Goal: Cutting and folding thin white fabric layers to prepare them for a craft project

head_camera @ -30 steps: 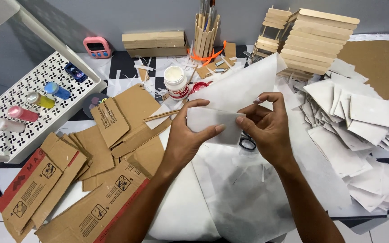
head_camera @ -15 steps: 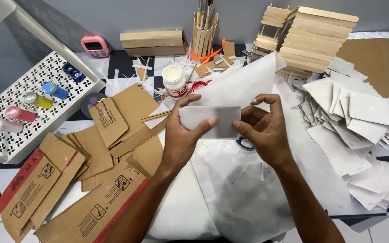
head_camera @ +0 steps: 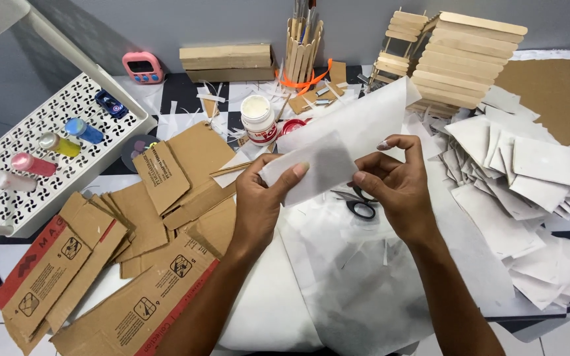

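Note:
Both hands hold a small rectangular piece of translucent white paper (head_camera: 315,165) above the table. My left hand (head_camera: 265,201) pinches its left lower edge with thumb on top. My right hand (head_camera: 394,178) grips its right edge with fingers curled. A larger sheet of white paper (head_camera: 364,115) lies just behind it. Black-handled scissors (head_camera: 362,206) lie on the white sheets below my right hand, partly hidden.
Cut cardboard pieces (head_camera: 133,231) spread at the left. A stack of white paper squares (head_camera: 529,178) lies at the right. A white glue jar (head_camera: 258,118), a craft-stick holder with brushes (head_camera: 303,43), stacked craft sticks (head_camera: 470,56) and a perforated tray with small bottles (head_camera: 41,151) stand around.
The small paper piece has tilted and shifted slightly left between my hands. My right fingers have moved along its right edge.

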